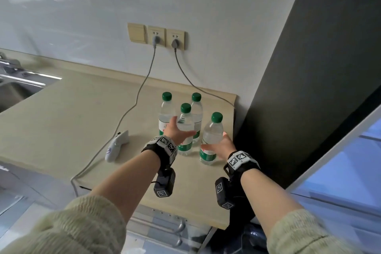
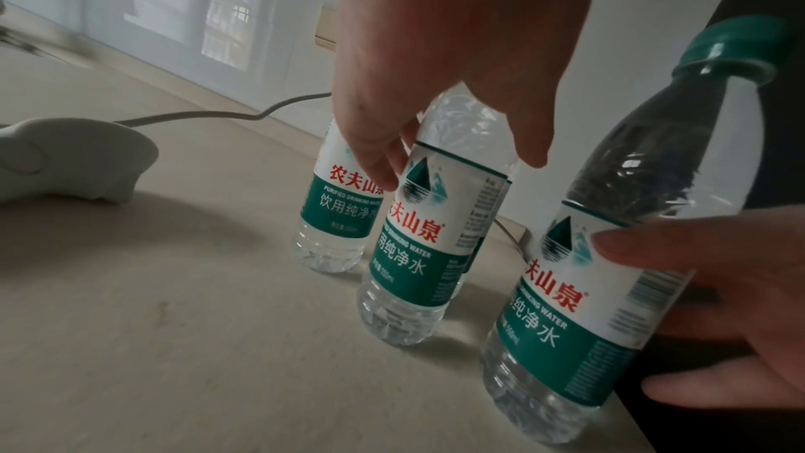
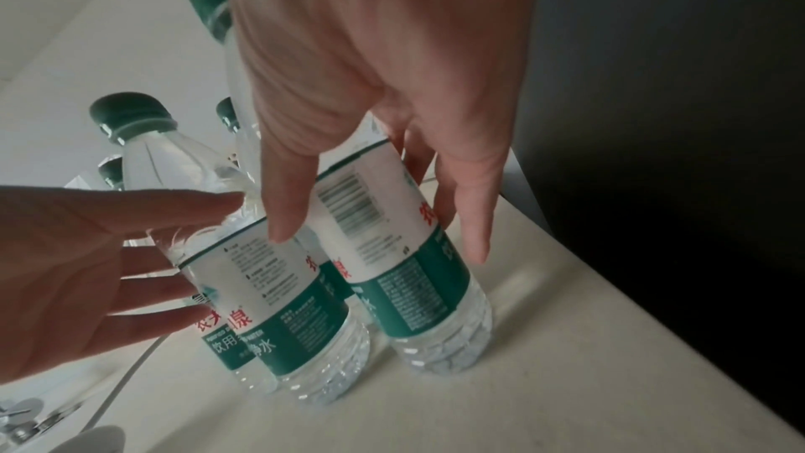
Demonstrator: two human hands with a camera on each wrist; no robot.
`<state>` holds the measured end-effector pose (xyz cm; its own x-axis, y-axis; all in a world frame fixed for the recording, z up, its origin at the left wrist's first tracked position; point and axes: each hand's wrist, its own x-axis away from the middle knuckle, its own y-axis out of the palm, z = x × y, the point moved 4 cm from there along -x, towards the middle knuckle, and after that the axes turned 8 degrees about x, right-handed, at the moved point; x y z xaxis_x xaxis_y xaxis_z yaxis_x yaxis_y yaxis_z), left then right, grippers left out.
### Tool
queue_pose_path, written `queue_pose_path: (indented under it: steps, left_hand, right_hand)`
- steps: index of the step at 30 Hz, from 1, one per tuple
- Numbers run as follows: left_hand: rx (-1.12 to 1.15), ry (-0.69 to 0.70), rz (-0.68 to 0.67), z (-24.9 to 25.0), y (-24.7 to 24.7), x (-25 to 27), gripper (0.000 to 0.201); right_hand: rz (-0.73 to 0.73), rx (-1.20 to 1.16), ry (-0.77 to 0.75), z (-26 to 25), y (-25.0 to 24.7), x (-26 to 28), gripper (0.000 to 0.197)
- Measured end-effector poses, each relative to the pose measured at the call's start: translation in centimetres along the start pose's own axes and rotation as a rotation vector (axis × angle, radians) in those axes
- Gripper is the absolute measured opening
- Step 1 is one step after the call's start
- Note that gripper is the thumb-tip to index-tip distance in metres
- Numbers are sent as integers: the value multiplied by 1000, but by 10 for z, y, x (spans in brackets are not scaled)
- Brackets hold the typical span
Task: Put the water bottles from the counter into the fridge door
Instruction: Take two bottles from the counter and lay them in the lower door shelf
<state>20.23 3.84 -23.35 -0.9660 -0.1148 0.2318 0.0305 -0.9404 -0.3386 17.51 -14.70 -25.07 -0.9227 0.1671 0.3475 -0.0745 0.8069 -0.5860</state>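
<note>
Several clear water bottles with green caps stand on the beige counter near its right end. My left hand reaches around the front middle bottle, thumb and fingers spread on either side of it, not closed. My right hand straddles the front right bottle; in the right wrist view the hand has its thumb across the label and its fingers behind the bottle, still fairly straight. Two more bottles stand behind.
A white handheld device lies left of the bottles, with two grey cables running to wall sockets. The sink is far left. The dark fridge side rises right of the counter, and a white-blue fridge part shows at lower right.
</note>
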Motion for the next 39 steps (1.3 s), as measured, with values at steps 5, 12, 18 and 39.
queue_pose_path:
  steps: [5,12,18,39]
  left_hand:
    - [0,8,58,-5,0,1,97]
    - [9,126,147,-11,-6,19,94]
    - [128,273,200,2,-21,44,91]
    - [497,923,-298,89,0,257,62]
  right_hand:
    - [104,-4,-27,4,1,4,68]
    - [176,31,-103,8,0,29,56]
    - [232,-58,-175,-5,1,60,65]
    - [639,-279,-358,22,-77,275,33]
